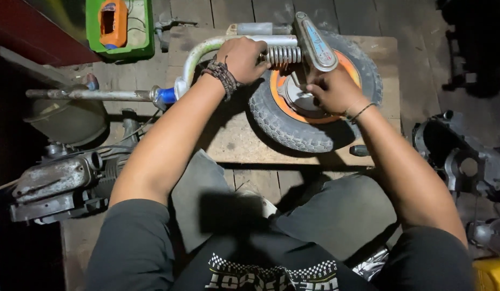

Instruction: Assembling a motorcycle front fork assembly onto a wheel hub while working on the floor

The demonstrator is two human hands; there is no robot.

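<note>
A small wheel with a knobbly black tyre [282, 126] and an orange rim lies flat on a wooden board [234, 143]. It is mounted on a curved pale metal fork tube [199, 51] with a coil spring [282, 55] and a grey shock cover [314, 43]. My left hand [242, 58] grips the fork tube beside the spring. My right hand [332, 90] is closed over the wheel hub, and what its fingers hold is hidden.
A green crate [145, 37] holding an orange device stands at the back left. An engine block [58, 186] and a rusty pipe [88, 95] lie left. A dark engine casing [460, 156] sits right. A small dark tool handle [359, 150] rests by the tyre.
</note>
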